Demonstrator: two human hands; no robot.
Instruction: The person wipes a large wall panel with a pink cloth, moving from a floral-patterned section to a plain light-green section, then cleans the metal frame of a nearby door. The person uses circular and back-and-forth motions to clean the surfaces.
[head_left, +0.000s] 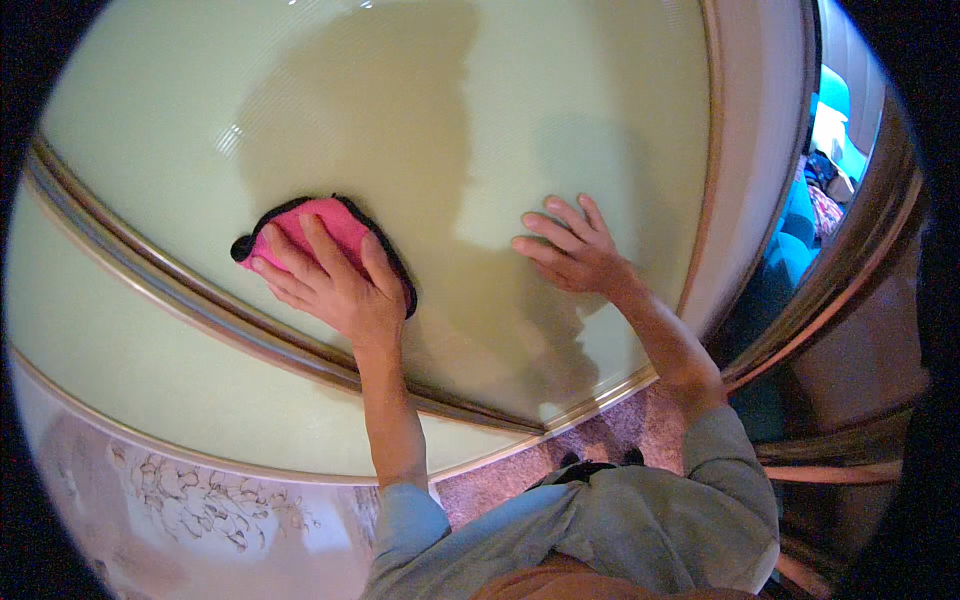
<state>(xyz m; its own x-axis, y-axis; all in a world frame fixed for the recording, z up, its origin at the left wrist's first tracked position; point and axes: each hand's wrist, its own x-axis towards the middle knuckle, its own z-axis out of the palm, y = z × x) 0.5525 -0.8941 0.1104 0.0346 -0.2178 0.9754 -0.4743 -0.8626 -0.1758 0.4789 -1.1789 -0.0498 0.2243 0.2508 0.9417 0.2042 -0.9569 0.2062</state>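
Note:
My left hand (330, 285) lies flat with spread fingers on a pink cloth (341, 225) edged in black, pressing it against a large pale, glossy sliding panel (420, 135). The cloth is near the panel's metal frame strip (187, 292). My right hand (566, 244) is to the right, fingers apart and holding nothing, close to the same panel; whether it touches the surface I cannot tell. Shadows of my head and arms fall across the panel.
A second pale panel (150, 352) lies beyond the frame strip. At lower left is a wall (217, 502) with a branching pattern. Below me shows a speckled carpet (480, 487). At right, past the panel's edge, are blue-lit fabrics (795, 217) and a dark wooden frame (862, 277).

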